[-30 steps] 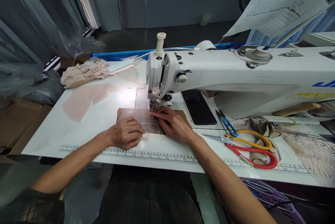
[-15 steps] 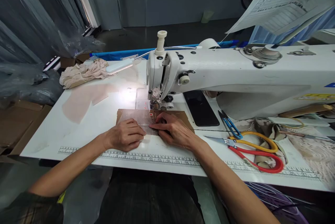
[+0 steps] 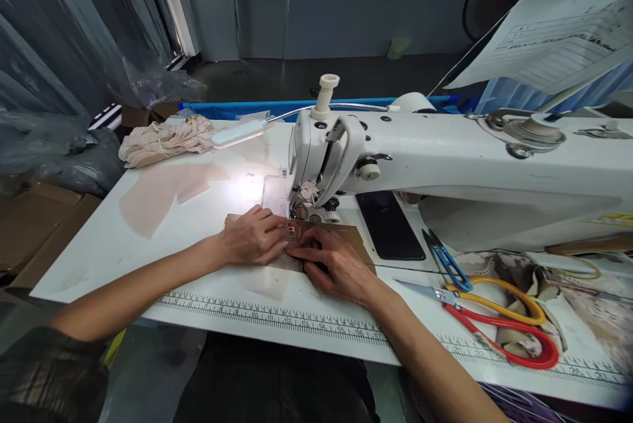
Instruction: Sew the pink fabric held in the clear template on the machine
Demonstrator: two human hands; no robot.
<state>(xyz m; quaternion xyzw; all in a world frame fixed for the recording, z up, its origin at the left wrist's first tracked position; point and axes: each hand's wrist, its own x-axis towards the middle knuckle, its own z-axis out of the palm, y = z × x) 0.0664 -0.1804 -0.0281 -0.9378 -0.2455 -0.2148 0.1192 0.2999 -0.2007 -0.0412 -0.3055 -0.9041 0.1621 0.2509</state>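
My left hand (image 3: 254, 236) and my right hand (image 3: 332, 263) meet just in front of the needle of a white sewing machine (image 3: 445, 163). Both press down on a thin see-through sheet (image 3: 270, 276) lying over a brown card (image 3: 357, 240). The left hand's fingers are curled and pressed onto the sheet beside a small red tag (image 3: 291, 229). My right hand's fingertips pinch the sheet's edge right under that tag. The needle area is lit by a small lamp (image 3: 238, 134).
Red-and-yellow scissors (image 3: 499, 317) and blue thread snips (image 3: 448, 261) lie to the right on the white table (image 3: 99, 245). A bundle of cream lace (image 3: 163, 138) and a pink fabric piece (image 3: 148, 196) lie at the left. A ruler scale (image 3: 277, 317) runs along the front edge.
My left hand has slid forward and right up to the needle. My right hand has drawn back a little, so the two hands now touch at the red tag.
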